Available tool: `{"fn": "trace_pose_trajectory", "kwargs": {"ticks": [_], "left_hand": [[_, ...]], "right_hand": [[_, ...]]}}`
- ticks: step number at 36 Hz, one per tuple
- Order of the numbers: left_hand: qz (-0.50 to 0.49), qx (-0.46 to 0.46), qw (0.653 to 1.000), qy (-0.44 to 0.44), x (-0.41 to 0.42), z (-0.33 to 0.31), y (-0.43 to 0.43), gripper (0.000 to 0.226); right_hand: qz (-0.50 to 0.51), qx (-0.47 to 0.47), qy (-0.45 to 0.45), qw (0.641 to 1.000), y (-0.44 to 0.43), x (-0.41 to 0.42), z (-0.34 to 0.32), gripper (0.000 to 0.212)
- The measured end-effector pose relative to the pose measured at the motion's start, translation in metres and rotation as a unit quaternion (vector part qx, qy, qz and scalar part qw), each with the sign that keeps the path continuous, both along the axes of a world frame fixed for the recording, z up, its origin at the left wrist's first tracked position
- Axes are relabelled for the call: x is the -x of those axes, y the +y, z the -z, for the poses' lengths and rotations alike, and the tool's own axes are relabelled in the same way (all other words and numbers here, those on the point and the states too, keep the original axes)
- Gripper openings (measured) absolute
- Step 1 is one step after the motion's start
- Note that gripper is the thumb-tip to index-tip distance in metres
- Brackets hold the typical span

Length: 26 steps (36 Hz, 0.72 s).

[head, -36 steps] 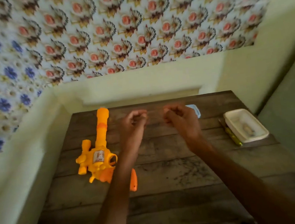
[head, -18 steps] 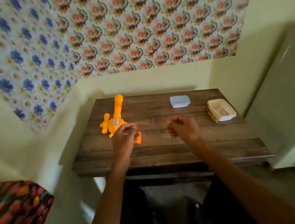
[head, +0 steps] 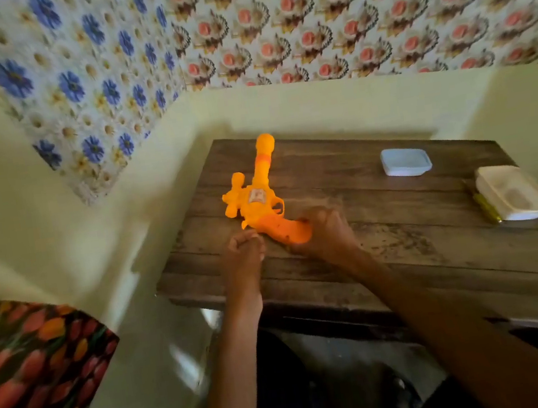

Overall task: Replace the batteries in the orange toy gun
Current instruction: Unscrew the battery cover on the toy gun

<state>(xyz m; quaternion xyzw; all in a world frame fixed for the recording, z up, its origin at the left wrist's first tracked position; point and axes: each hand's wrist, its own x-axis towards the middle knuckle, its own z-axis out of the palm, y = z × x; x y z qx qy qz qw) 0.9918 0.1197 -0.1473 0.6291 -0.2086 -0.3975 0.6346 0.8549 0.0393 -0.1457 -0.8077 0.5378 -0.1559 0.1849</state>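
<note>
The orange toy gun (head: 260, 201) lies flat on the dark wooden table (head: 384, 222), barrel pointing away toward the wall, grip toward me. My right hand (head: 325, 234) is curled around the end of the grip and holds it. My left hand (head: 245, 252) is a closed fist just left of the grip, at the table's near left part; whether it touches the gun or holds anything is unclear. No batteries are visible.
A small clear lidded box (head: 406, 162) sits at the back of the table. A white tray (head: 514, 191) stands at the right edge with a yellow-green tool (head: 486, 208) beside it. Walls close in on the left and back. A floral cushion (head: 31, 368) is at lower left.
Both hands moved left to the gun; the right hand took hold of its grip. The camera turned and drew in, so the table sits larger and more to the right.
</note>
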Motion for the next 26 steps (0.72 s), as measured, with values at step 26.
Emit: {"fn": "trace_pose_trajectory", "kwargs": {"ticks": [26], "left_hand": [[0.094,0.014,0.975,0.198,0.137,0.022,-0.053,0.040]], "right_hand": [[0.317,0.013,0.005,0.948,0.003,0.219,-0.004,0.030]]}}
